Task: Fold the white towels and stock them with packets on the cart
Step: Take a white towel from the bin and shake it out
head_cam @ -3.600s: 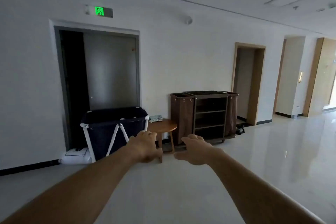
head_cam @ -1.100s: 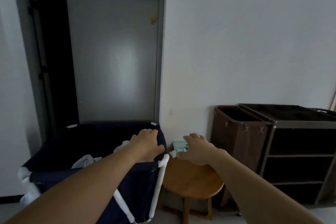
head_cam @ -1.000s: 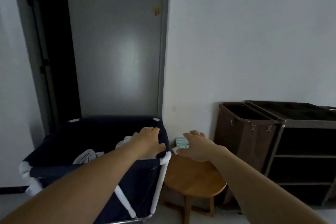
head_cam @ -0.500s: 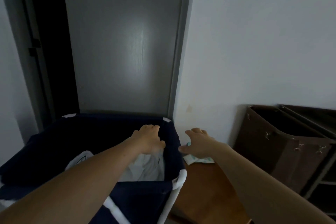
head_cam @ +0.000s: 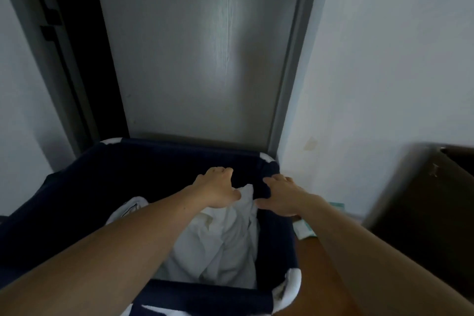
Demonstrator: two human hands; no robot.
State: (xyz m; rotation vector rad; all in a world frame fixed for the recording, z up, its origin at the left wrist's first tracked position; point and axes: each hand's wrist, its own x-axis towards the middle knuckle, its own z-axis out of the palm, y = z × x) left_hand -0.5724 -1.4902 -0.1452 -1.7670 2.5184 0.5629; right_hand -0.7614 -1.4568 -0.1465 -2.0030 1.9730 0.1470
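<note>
View has closed in fast, from across the corridor to right over the laundry hamper [head_cam: 77,200], head now tipped down into it. So the walk-up is done and the first pick looks about to start: no towel lifted, nothing folded, nothing stocked yet. The cart [head_cam: 423,213] has slid out to the right edge, blurred, only its dark brown fabric side bag showing, shelves out of view. Both hands have come forward over the hamper mouth. Behind is a grey door [head_cam: 200,59], flat, faint wood grain, soft glare, with a matte white wall [head_cam: 384,59] to its right. Hamper is navy cloth, boxy, slack walls, white tube frame showing at the corners. A round wooden table [head_cam: 315,264] stands just beside the hamper's right side, smooth orange-brown top. Then the white towels [head_cam: 223,246]: inside the hamper, right half, a soft crumpled heap with deep folds and one peak rising between the hands. On the table the packets [head_cam: 304,229] are pale green, flat, thin, partly hidden by the right forearm. Smallest, the left hand [head_cam: 218,190]: palm down above the heap, fingers loosely bent, holding nothing; thumb may touch the peak, too dim to tell. The right hand [head_cam: 282,196] is over the hamper's right rim, fingers spread and relaxed, gripping nothing.
</note>
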